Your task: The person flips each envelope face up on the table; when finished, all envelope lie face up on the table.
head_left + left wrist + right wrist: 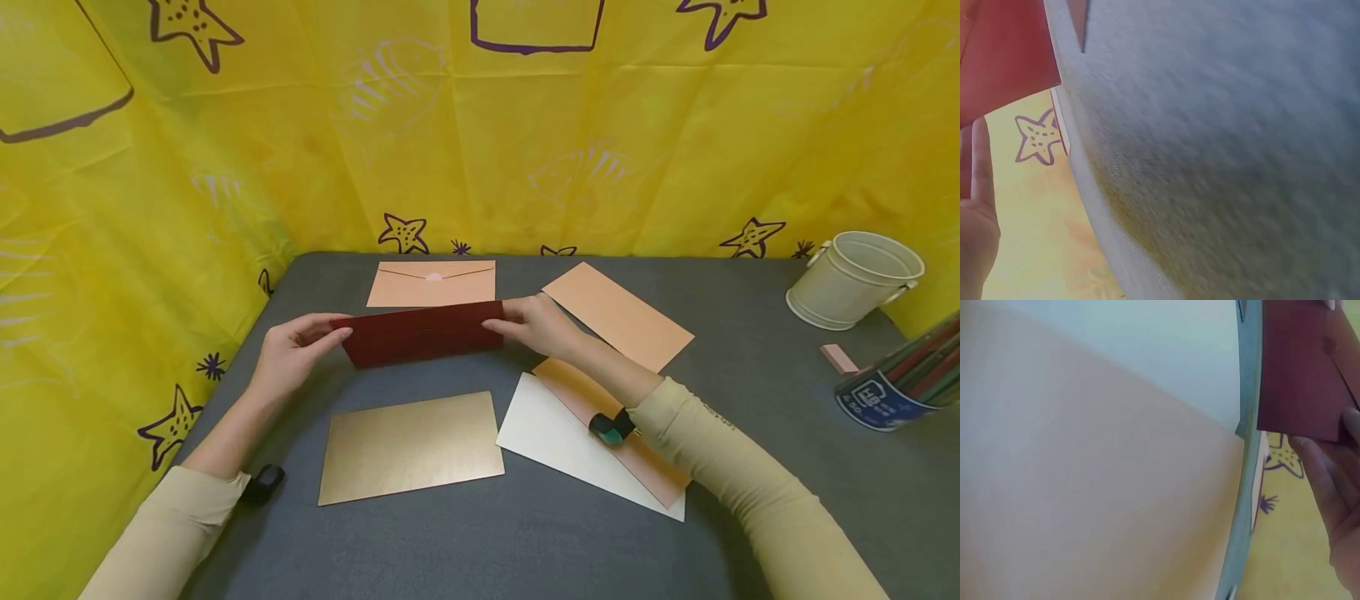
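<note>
Both hands hold a dark red envelope [420, 335] tilted up over the grey table, with its flap and round seal visible in the right wrist view. My left hand [292, 354] pinches its left end between thumb and fingers. At the other end, my right hand [536, 323] pinches the upper right corner, thumb in front. Nearer me lies a gold envelope [412, 450], flat on the table. A peach envelope [432, 287] with a closed flap lies just behind the red one, partly covered by it in the head view.
Under my right forearm, an orange-peach envelope [652, 471] overlaps a white envelope [570, 442]. Another peach envelope [618, 317] lies at the back right. Farther right stand a cream bucket [855, 279], a pink eraser [839, 358] and a blue-labelled tin of pencils [885, 402]. Yellow cloth [487, 150] hangs behind.
</note>
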Motion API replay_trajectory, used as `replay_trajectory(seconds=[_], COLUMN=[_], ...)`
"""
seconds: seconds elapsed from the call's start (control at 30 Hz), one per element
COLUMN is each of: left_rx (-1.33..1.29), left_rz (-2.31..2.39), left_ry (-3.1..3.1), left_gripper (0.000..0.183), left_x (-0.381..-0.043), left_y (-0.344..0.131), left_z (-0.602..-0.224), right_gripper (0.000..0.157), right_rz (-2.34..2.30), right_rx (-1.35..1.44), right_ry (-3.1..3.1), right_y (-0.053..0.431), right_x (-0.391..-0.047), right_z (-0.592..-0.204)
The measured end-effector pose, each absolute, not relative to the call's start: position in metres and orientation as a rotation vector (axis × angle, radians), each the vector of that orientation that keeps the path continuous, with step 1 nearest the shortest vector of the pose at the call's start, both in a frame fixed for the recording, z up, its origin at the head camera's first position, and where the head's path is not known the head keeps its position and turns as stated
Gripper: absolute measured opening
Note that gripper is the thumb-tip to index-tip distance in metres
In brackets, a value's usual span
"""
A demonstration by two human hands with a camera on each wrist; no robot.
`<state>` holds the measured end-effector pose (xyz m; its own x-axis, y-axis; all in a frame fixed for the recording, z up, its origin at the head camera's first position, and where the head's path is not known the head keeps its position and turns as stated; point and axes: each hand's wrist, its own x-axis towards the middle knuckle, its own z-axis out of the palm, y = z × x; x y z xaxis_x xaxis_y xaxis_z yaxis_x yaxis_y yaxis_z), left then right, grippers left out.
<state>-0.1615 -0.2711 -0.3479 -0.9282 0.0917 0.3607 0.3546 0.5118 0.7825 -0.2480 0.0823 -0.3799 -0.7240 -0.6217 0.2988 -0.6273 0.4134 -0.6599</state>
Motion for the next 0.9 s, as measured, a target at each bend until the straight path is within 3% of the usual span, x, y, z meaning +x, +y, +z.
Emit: replay_trajectory(seconds=[0.23,0.5,0.9], left_rx=[-0.113,0.067,0.316], left_rz=[-1.667,-1.948,-2.230], left_ry=[-2.417,-2.317,-2.239], left_gripper=[0.035,0.046,0.027], left_x=[-0.176,-0.198,-0.209], left_y=[-0.270,-0.277,-0.280], left_z=[-0.350,-0.369,-0.372], right_gripper=[0.026,0.022,0.023], right_rz=[1.556,1.820,1.911], right_rx=[0.923,0.725,0.651], right_ry=[-2.757,-2.838,-2.941], right_y=[0.076,0.070,0.073], right_x=[-0.247,-0.247,-0.254], right_z=[-0.381,-0.385,-0.393])
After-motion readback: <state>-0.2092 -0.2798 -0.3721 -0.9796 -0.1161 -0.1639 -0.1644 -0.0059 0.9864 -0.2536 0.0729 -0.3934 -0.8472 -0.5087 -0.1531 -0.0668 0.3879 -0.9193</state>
